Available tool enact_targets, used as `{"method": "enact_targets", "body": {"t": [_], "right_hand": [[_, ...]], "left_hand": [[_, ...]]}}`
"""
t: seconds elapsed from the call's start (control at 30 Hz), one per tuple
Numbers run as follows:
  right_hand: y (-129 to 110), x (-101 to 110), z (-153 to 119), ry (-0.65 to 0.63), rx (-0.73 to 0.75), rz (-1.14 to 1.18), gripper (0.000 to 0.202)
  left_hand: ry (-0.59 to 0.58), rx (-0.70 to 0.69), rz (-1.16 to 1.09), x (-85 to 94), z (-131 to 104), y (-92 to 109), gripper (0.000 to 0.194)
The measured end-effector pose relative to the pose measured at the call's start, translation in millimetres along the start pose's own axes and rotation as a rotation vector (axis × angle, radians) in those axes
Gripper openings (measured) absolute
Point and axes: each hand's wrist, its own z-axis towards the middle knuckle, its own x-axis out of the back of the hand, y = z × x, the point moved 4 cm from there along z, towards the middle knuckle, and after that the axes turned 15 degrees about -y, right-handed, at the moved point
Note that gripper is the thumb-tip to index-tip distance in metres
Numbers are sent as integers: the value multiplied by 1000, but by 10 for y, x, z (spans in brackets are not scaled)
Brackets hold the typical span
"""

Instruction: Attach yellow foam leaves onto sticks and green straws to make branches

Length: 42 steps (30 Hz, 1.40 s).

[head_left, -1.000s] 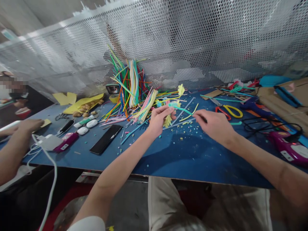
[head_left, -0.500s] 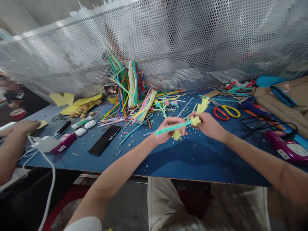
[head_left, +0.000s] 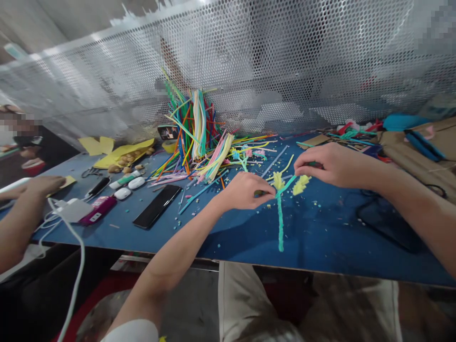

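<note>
Between my hands is a pipe-cleaner flower (head_left: 280, 223) with a twisted turquoise stem and yellow fuzzy tufts. Its stem hangs down over the blue table, and a turquoise branch slants up to the right. My left hand (head_left: 247, 191) pinches it near the fork, beside one yellow tuft (head_left: 278, 181). The fingertips of my right hand (head_left: 322, 164) are closed on the upper end of the branch, with another yellow tuft (head_left: 301, 185) just below. A second pipe-cleaner piece (head_left: 245, 159) with pink and blue tufts lies behind my left hand.
Bundles of coloured pipe cleaners (head_left: 199, 128) stand at the back by the perforated metal screen (head_left: 285, 61). A black phone (head_left: 157, 206) lies left of my hands, near a purple power strip (head_left: 98, 210). Another person's hand (head_left: 39, 186) rests at the far left. Clippings dot the blue table (head_left: 242, 247).
The flower has turned from lying sideways to stem downward. My right hand has moved up and right, drawing a branch outward, and now covers the scissors.
</note>
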Motion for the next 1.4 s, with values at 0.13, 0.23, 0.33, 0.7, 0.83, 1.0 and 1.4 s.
{"method": "enact_targets", "body": {"t": [0.13,0.23,0.33,0.7,0.83,1.0,1.4], "right_hand": [[-302,-65,-29,92,-33,-236,26],[-494,-181,-93,119,-75,-336,28],[-610,-314,-153,93,-89,-407,26],[-1026,-602,-98,51,-323,-427,28],[-959,-832,-86,69,-329,-395,44],[-564,-868,-93,349,-248,-136,23],[-22,-769,-125,377,-308,594,19]], "left_hand": [[145,130,255,18,-40,-126,20],[224,229,352,51,-71,-154,21],[308,304,347,79,-90,-161,21],[533,389,-40,43,-75,-158,24],[608,303,-541,33,-72,-242,27],[603,209,-1180,-36,-45,-301,26],[347,-21,-1246,-175,44,-171,34]]}}
